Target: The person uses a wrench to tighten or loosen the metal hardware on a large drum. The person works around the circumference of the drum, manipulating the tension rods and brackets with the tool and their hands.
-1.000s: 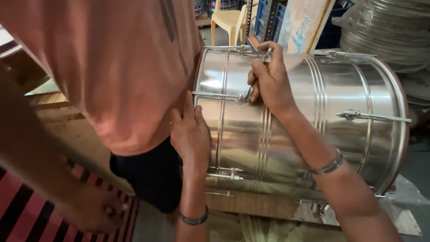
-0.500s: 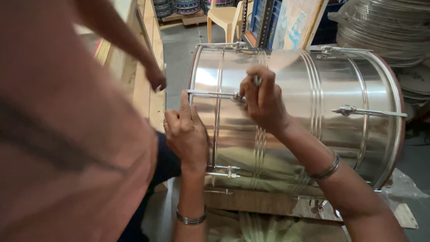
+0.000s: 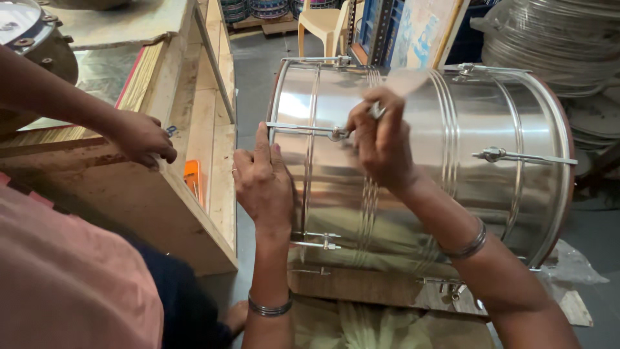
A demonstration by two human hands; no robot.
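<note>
Hiding small tool (image 3: 376, 110): right hand (image 3: 381, 142).

Shiny silver drum (image 3: 504, 116); co-worker's pink shirt (image 3: 64, 284).

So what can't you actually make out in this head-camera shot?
- The small tool in the right hand: its fingers cover it, tip blurred.
- The steel drum's near head: left hand and the viewing angle hide it.
- The co-worker's hand: what it touches on the wooden bench is too small.
- The co-worker's body: cut off by the left edge.
</note>
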